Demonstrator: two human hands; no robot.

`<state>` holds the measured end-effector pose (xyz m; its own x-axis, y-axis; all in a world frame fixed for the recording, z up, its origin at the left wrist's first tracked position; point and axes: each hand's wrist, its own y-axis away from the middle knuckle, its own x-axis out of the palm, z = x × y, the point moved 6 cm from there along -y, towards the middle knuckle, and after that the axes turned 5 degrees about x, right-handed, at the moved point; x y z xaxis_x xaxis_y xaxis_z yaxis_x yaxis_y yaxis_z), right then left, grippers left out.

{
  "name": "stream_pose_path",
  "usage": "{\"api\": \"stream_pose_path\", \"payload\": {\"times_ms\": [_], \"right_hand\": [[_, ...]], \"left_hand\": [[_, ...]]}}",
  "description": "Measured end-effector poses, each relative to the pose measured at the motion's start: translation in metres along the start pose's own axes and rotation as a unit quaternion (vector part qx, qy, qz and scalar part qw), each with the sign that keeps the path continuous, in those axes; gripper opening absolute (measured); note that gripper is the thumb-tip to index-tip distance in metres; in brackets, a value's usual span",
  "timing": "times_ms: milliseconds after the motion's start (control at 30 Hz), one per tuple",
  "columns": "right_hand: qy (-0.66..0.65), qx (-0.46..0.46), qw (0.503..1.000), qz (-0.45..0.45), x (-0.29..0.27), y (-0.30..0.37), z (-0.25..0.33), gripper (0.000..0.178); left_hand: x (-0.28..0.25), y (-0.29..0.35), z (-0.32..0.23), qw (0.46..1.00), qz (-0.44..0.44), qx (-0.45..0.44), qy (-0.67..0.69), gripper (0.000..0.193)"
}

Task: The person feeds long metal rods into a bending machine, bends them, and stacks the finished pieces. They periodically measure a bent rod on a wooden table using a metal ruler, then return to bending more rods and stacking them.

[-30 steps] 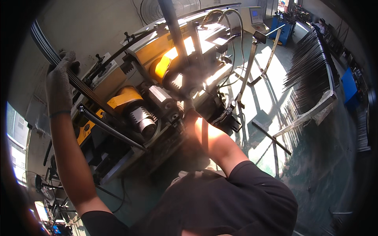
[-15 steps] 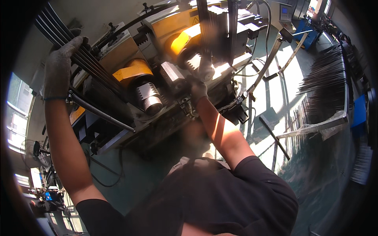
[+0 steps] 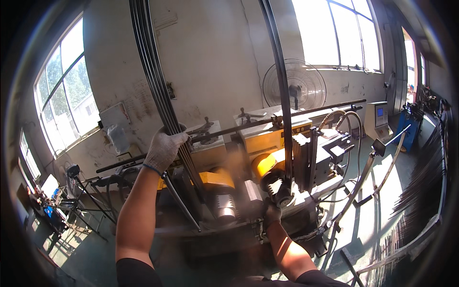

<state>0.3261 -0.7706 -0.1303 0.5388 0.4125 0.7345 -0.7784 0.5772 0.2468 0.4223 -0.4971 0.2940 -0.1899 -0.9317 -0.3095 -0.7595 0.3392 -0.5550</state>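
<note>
My left hand (image 3: 165,148), in a pale knit glove, is closed round a bundle of long dark metal rods (image 3: 155,81). The rods rise steeply past the top of the view, and their lower ends go down beside the left toothed roller (image 3: 224,205) of the machine. My right hand (image 3: 272,214), gloved and in shadow, is low at the machine's front, just below the right toothed roller (image 3: 279,192). Its fingers are hidden, so a grip cannot be made out. Another set of upright rods (image 3: 278,62) stands at the right roller, apart from my left hand.
Yellow housings (image 3: 217,180) sit behind the rollers, and a long dark bar (image 3: 315,111) crosses the machine's back. Behind it stands a round fan (image 3: 294,86). Hoses and a jointed metal arm (image 3: 356,186) are at the right, near a rack of thin rods (image 3: 420,177).
The view has tilted upward, bringing the wall, windows and fan into sight. My left hand still grips the rods, and my right hand stays at the machine's front.
</note>
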Motion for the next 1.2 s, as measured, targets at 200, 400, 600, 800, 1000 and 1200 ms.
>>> {"api": "stream_pose_path", "payload": {"times_ms": [200, 400, 600, 800, 1000, 1200], "right_hand": [[0.013, -0.016, 1.0, -0.009, -0.015, -0.016, 0.0, 0.014], [0.022, 0.009, 1.0, 0.012, 0.005, 0.007, 0.006, 0.017], [0.016, 0.066, 0.997, 0.034, -0.004, -0.005, -0.005, 0.025], [-0.061, 0.045, 0.996, 0.039, -0.014, 0.046, 0.026, 0.026], [0.015, -0.078, 0.997, -0.014, -0.155, 0.133, 0.088, 0.018], [0.126, -0.219, 0.923, -0.291, -0.349, 0.268, 0.237, 0.023]], "left_hand": [[0.011, -0.008, 0.005, 1.0, -0.013, 0.006, -0.01, 0.024], [0.002, 0.002, 0.003, 1.0, -0.011, -0.023, -0.012, 0.025], [0.008, 0.016, -0.02, 0.999, -0.046, -0.005, 0.007, 0.024], [0.002, 0.08, -0.08, 0.995, -0.088, 0.027, 0.04, 0.025], [0.018, 0.21, -0.055, 0.988, -0.121, -0.061, 0.07, 0.033], [0.088, 0.354, 0.029, 0.924, -0.093, -0.178, 0.326, 0.033]]}}
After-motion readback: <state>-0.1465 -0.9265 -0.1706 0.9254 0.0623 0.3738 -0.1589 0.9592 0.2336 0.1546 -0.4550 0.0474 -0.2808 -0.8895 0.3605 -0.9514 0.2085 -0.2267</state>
